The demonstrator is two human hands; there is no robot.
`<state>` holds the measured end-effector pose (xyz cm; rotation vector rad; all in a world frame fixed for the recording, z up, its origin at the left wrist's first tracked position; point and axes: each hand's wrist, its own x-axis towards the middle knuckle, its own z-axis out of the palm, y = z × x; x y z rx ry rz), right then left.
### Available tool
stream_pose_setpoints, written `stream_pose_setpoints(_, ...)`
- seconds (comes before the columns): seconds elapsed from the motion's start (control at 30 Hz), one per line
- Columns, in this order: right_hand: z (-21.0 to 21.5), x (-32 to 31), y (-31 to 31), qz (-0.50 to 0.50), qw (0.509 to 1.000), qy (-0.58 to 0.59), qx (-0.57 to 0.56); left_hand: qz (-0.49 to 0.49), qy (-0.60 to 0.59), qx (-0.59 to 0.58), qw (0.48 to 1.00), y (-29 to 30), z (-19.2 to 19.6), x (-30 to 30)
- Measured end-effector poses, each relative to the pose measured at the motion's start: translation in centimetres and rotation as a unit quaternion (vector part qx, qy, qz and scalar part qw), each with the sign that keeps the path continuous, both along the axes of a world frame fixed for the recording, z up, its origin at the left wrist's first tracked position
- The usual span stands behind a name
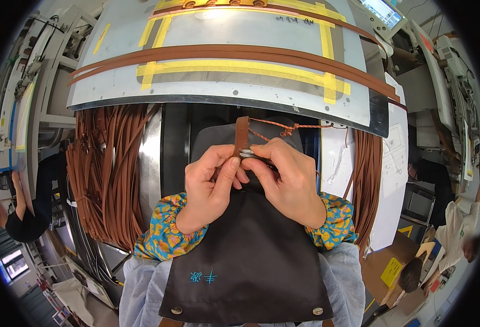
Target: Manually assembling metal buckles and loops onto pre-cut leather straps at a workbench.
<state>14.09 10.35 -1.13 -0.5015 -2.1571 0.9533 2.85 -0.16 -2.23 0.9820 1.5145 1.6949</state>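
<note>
Between the thumb and fingers of my left hand (pixel 210 177) is the end of a narrow brown strap (pixel 241 132), held above my dark apron, with a short stretch standing up past the fingertips. My right hand (pixel 291 177) is closed around small silver snips (pixel 246 153). Their metal tips touch or lie right beside the strap; most of the tool is hidden by my fingers. A knotted orange-brown cord (pixel 311 126) stretches from near the strap's top toward the right. Where its ends are fastened I cannot tell.
Ahead lies a pale work table (pixel 114 87) with yellow tape (pixel 207 66) and long brown straps (pixel 212 52) across it. Thick bundles of brown straps hang at left (pixel 106 180) and right (pixel 366 174). A lit screen (pixel 384 13) stands far right. Other people are at both sides.
</note>
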Motion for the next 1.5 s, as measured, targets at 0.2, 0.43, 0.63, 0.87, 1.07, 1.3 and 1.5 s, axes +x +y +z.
stream_pose_setpoints(0.2, 0.1, -0.2, -0.2, -0.004, 1.000, 0.002, -0.004, 0.005, 0.027, -0.004, 1.000, -0.1, -0.1, 0.1)
stream_pose_setpoints(0.43, 0.1, -0.3, -0.7, -0.014, 1.000, -0.027, -0.003, 0.009, 0.105, -0.015, 0.994, -0.2, 0.1, -0.2)
stream_pose_setpoints(0.63, -0.8, -0.4, -0.2, 0.029, 0.998, 0.006, -0.062, 0.000, 0.041, -0.013, 0.999, -0.3, -0.1, -0.4)
stream_pose_setpoints(0.87, 0.2, -1.0, 1.3, 0.119, 0.818, 0.070, -0.559, -0.037, -0.113, -0.026, 0.993, -0.3, 0.3, -0.2)
stream_pose_setpoints(1.07, -0.8, -1.1, 1.1, 0.108, 0.804, 0.059, -0.581, -0.056, -0.015, -0.065, 0.996, -0.4, 0.9, -0.5)
stream_pose_setpoints(1.3, -0.4, -1.0, 0.8, 0.084, 0.846, 0.043, -0.525, -0.038, 0.022, -0.114, 0.993, 0.0, 1.1, -0.7)
stream_pose_setpoints(1.5, -0.4, -0.9, 0.8, 0.100, 0.840, 0.070, -0.528, -0.041, -0.031, -0.103, 0.993, 0.0, 1.1, -0.6)
